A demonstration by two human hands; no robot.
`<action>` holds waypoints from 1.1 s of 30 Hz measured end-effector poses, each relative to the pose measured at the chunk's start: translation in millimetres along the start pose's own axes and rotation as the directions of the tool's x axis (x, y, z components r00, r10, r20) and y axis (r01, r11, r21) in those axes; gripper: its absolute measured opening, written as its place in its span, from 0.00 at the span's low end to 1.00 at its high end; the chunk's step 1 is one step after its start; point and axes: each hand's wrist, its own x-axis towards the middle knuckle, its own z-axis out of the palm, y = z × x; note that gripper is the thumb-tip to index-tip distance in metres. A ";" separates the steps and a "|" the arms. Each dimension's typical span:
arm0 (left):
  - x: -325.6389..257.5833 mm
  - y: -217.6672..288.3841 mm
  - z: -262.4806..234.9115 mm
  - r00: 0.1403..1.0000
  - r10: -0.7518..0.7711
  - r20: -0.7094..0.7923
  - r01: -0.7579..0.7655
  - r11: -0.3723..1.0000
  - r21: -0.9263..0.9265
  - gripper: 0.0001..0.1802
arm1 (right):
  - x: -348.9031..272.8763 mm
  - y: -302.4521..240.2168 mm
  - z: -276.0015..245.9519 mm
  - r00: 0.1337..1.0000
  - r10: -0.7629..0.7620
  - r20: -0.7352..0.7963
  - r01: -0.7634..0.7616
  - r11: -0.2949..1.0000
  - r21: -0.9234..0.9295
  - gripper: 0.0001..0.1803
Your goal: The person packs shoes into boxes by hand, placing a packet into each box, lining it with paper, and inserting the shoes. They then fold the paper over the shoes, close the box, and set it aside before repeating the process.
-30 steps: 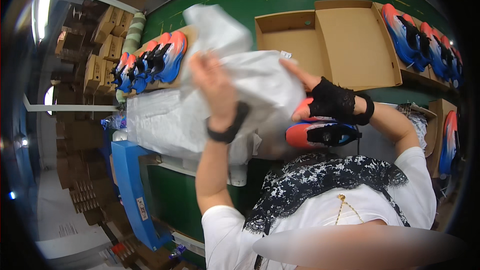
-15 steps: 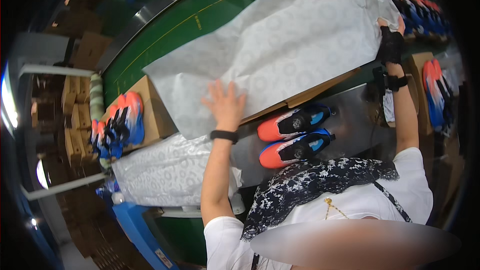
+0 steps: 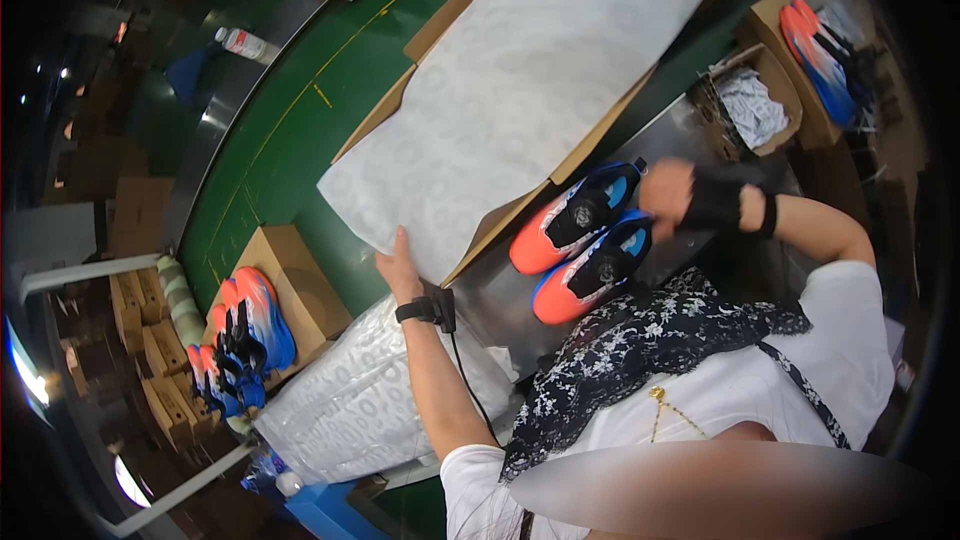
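A large sheet of white patterned wrapping paper [image 3: 540,70] lies over an open cardboard box [image 3: 453,15], whose brown flaps show along both sides. My left hand [image 3: 402,275] is at the paper's near left corner, its fingers closed on the edge. Nearer to me, a pair of sneakers sits side by side on the metal table, toes pointing left. The far sneaker [image 3: 580,217] and the near sneaker [image 3: 597,268] have orange-red toes, black uppers and blue linings. My right hand [image 3: 668,197] is at their heels; motion blurs its fingers, so its grip is unclear.
A stack of white patterned paper [image 3: 375,390] lies left of my left forearm. More sneakers [image 3: 245,325] stand by a cardboard box [image 3: 300,280] at the left. At the right are a carton with crumpled paper [image 3: 750,105] and another sneaker pair [image 3: 820,60]. A bottle [image 3: 245,44] stands far left.
My right hand has let go of the paper's far right end and come down to the sneakers' heels. My left hand has gone from lying spread on the paper to its near left edge.
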 end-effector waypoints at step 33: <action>3.9 10.8 165.9 0.616 0.059 0.786 -0.725 0.434 0.535 0.27 | 17.3 7.3 42.2 0.883 -0.142 -0.447 0.052 0.977 -0.208 0.43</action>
